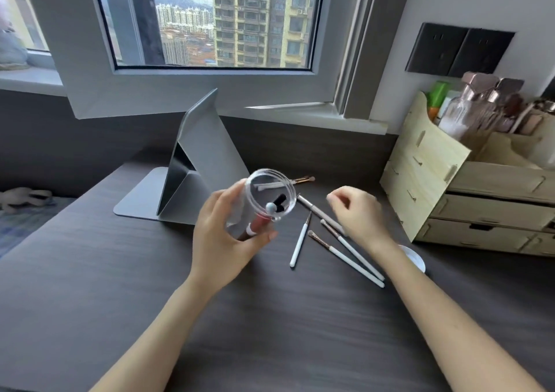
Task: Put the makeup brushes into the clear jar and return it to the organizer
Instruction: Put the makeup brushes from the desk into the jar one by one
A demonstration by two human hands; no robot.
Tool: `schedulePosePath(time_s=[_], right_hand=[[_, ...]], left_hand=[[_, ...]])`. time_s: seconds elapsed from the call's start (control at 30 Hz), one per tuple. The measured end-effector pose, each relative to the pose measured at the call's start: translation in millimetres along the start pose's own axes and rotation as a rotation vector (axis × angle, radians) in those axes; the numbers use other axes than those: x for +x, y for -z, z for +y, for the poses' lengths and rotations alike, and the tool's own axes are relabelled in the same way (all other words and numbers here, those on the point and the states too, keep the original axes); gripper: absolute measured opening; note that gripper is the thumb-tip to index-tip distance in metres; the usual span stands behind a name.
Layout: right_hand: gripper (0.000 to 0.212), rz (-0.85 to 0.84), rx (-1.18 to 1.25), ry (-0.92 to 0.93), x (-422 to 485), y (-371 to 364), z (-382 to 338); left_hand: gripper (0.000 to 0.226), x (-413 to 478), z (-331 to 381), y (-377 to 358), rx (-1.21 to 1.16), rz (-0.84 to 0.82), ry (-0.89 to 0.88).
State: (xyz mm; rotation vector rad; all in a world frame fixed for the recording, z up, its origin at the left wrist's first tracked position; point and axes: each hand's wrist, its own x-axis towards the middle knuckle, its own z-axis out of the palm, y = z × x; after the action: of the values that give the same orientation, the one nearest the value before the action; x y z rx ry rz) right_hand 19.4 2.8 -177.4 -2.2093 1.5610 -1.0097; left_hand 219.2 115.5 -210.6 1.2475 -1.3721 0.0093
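Wrapped in left hand (223, 235), clear jar (261, 204) tilted above desk (120, 271), part-filled; right hand (359, 214) loosely curled, empty, over loose brushes (345, 253); next, probably: pinch one, feed into mouth.

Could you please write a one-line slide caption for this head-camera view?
Left hand tilts the clear jar while the right hand hovers over white-handled brushes on the desk.
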Motion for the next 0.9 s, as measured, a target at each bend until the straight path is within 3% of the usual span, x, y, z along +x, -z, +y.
schedulePosePath(time_s=[0.1, 0.2, 0.4, 0.47, 0.57, 0.67, 0.8, 0.9], right_hand=[[0.029, -0.194, -0.276, -0.002, 28.7, -32.6, 12.6], [0.037, -0.302, -0.401, -0.011, 48.7, -52.9, 8.2], [0.031, -0.324, -0.440, -0.053, 69.3, -60.7, 10.1], [0.039, -0.186, -0.370, -0.017, 67.6, -44.5, 12.4], [0.050, 0.184, -0.180, 0.134, 53.8, -5.1, 5.0], [0.032, 0.474, 0.176, 0.265, 23.5, 40.4, -23.3], [0.024, 0.488, 0.752, 0.335, -30.2, 79.7, -61.6], [0.021, 0.343, 0.767, 0.353, -52.8, 76.4, -75.3]], left_hand=[[0.074, 0.9, -0.8, 0.1, -0.100, 0.057, 0.097], [0.075, 0.8, -4.4, -0.3, -0.104, 0.064, 0.112], [0.075, 0.1, -3.2, -1.0, -0.070, 0.034, 0.088], [0.075, -0.2, -3.5, -1.1, -0.066, 0.040, 0.084], [0.076, -0.2, -4.4, -1.4, -0.051, 0.045, 0.069], [0.075, -0.1, -3.2, -1.9, -0.036, 0.029, 0.030], [0.075, -0.9, -2.3, -3.7, 0.006, -0.003, -0.007], [0.075, -2.3, -0.6, -3.9, 0.033, -0.017, -0.041]])
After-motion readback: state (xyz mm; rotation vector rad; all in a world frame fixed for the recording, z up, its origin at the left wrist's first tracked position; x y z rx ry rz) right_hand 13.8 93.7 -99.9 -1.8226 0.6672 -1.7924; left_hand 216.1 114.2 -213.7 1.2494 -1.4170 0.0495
